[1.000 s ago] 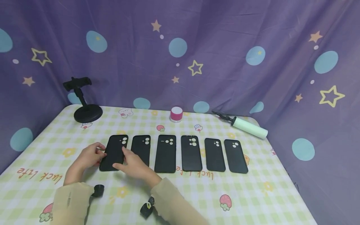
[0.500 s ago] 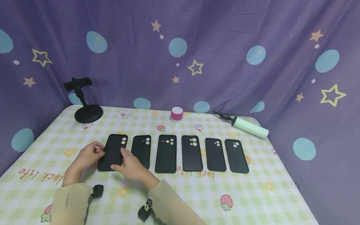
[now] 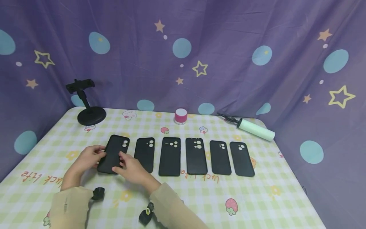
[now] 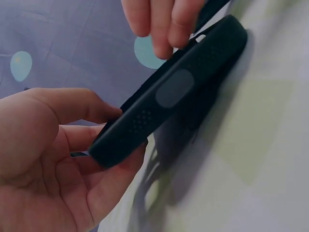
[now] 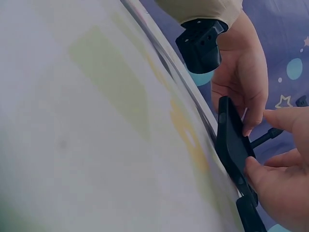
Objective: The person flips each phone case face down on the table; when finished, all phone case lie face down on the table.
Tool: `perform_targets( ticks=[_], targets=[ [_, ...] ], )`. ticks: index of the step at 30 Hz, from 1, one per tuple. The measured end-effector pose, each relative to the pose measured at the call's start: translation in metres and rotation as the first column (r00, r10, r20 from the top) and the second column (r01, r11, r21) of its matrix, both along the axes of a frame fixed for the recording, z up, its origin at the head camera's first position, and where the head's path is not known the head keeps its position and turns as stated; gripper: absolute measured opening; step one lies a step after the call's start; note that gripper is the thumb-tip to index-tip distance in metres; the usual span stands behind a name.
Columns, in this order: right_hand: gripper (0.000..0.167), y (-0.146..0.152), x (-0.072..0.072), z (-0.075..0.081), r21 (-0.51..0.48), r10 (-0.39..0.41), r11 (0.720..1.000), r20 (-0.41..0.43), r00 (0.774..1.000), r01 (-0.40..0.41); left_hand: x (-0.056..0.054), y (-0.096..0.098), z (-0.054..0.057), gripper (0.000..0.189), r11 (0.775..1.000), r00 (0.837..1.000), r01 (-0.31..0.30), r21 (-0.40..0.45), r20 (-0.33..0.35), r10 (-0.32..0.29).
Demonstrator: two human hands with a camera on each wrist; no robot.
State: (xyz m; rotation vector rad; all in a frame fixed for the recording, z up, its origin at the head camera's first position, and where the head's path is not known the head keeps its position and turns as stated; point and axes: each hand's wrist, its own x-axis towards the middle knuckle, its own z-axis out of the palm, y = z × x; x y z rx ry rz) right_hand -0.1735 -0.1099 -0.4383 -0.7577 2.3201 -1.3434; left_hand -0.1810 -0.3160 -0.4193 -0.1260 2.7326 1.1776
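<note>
A black phone case [image 3: 110, 156], the leftmost of a row, is tilted up along its left side. My left hand [image 3: 86, 159] pinches that left edge; in the left wrist view, the thumb lies over the case and the fingers beneath it. From the right, my right hand [image 3: 132, 169] reaches to the case with loosely bent fingers. In the right wrist view, the right thumb [image 5: 256, 169] touches the case's edge and the index finger stays extended. Camera cutouts show at the case's upper right corner.
More black phone cases lie to the right, starting with the neighbouring case [image 3: 144, 156] and ending with the far right case [image 3: 241, 159]. Behind stand a black phone stand [image 3: 91, 116] and a pink-and-white round container [image 3: 181, 116]. A pale green hand pump [image 3: 255, 129] lies back right.
The leftmost case has shifted slightly left and its left side has lifted and tilted. The right hand's fingers have drawn in a little at the case's right edge.
</note>
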Motion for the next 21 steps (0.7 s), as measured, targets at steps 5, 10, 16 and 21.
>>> perform_targets(
  ticks=[5,10,16,21],
  targets=[
    [0.065,-0.003,-0.001,-0.004,-0.014,-0.005,1.0,0.001,1.0,0.005,0.003,0.0,0.004,0.046,0.999,1.0,0.014,0.045,-0.004,-0.013],
    [0.064,-0.005,-0.001,-0.006,-0.024,-0.016,1.0,0.003,1.0,0.016,0.005,0.001,0.007,0.046,0.997,1.0,0.018,0.074,-0.014,-0.017],
    [0.063,-0.007,0.0,-0.006,-0.045,-0.008,0.999,0.026,1.0,0.009,0.008,0.002,0.009,0.046,0.995,0.999,0.022,0.097,-0.035,-0.019],
    [0.063,-0.008,0.0,-0.005,-0.073,0.004,0.997,0.049,0.999,0.0,0.009,0.002,0.011,0.046,0.996,0.998,0.018,0.082,-0.057,-0.014]
  ],
)
